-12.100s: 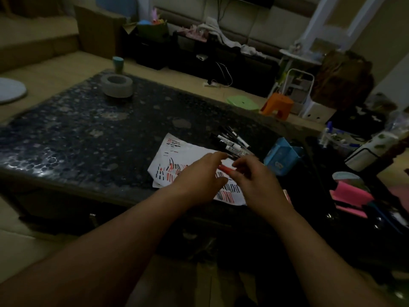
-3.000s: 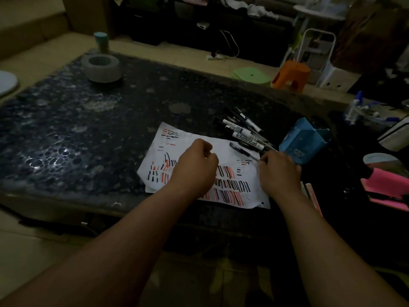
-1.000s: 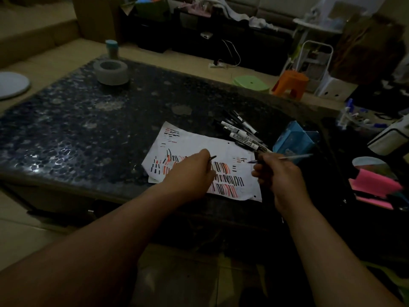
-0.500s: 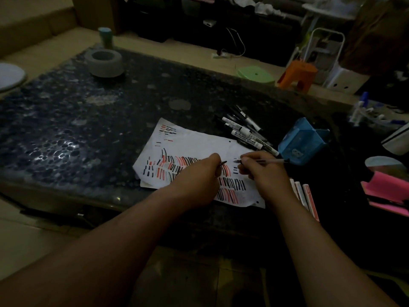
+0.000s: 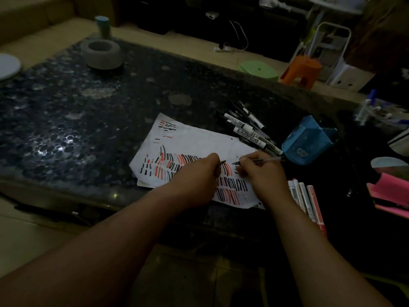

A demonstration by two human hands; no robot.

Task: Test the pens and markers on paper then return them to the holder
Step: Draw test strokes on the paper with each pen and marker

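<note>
A white sheet of paper [image 5: 194, 140] covered with red and black test strokes lies on the dark table. My right hand [image 5: 261, 171] grips a thin pen [image 5: 265, 160] with its tip down on the paper. My left hand [image 5: 197, 173] rests on the sheet and pinches a small dark pen cap [image 5: 222, 162]. A pile of black and white markers [image 5: 247, 129] lies beyond the paper. The blue holder [image 5: 307, 140] lies tipped on its side to the right. Several red-capped markers [image 5: 307, 200] lie beside my right wrist.
A grey tape roll [image 5: 101, 54] sits at the table's [image 5: 88, 111] far left. Pink paper [image 5: 391, 196] and clutter lie at the right. Beyond the table stand an orange stool [image 5: 301, 69] and a green lid [image 5: 259, 69] on the floor.
My right hand picked a thin pen from the pile, my left hand took its cap, and the pen tip has come down onto the paper.
</note>
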